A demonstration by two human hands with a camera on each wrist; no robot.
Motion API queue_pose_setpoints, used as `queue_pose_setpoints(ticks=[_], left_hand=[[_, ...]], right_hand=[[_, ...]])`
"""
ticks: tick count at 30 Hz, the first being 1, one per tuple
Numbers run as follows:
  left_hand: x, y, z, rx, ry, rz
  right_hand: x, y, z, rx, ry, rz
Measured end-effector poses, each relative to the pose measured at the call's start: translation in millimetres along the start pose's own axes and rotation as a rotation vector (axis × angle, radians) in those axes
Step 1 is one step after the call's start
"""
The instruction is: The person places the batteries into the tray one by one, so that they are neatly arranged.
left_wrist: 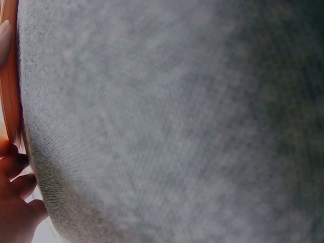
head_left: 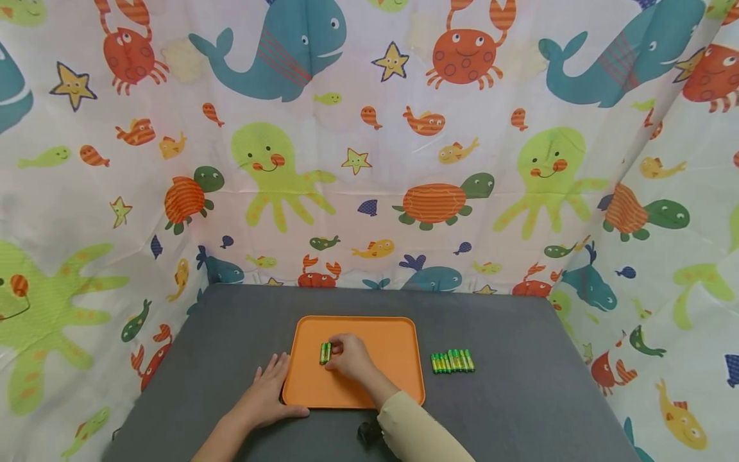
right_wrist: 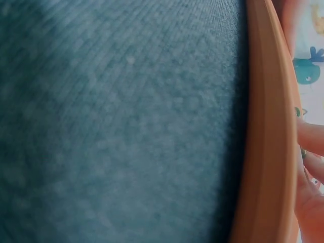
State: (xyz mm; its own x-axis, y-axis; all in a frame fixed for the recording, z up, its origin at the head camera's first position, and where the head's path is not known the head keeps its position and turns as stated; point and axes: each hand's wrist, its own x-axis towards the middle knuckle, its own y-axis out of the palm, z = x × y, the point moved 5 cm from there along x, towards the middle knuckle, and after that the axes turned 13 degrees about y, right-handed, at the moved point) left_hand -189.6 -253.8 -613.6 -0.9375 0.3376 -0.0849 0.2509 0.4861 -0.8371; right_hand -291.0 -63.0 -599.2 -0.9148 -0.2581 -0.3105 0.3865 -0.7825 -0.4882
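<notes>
Two small green batteries (head_left: 323, 353) stand side by side on the left part of an orange tray (head_left: 381, 359). My right hand (head_left: 350, 357) reaches over the tray from the front and pinches the right one of the pair, thumb at its near end and a finger at its far end. In the right wrist view, bits of green show beside the fingers (right_wrist: 310, 139). My left hand (head_left: 267, 391) lies spread along the tray's front left corner, thumb by the front rim and fingers by the left rim.
Right of the tray, several green batteries (head_left: 453, 361) form a row on the grey table (head_left: 508, 398). A small black object (head_left: 368, 434) sits by the right sleeve (head_left: 418, 427), in front of the tray. A sea-animal printed curtain (head_left: 358, 212) hangs behind and at both sides.
</notes>
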Motion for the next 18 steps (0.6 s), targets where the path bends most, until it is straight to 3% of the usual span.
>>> queue_pose_setpoints(ticks=[18], left_hand=[[2.3, 0.2, 1.2, -0.017, -0.022, 0.013]], right_hand=[[0.4, -14.3, -4.5, 0.024, -0.003, -0.005]])
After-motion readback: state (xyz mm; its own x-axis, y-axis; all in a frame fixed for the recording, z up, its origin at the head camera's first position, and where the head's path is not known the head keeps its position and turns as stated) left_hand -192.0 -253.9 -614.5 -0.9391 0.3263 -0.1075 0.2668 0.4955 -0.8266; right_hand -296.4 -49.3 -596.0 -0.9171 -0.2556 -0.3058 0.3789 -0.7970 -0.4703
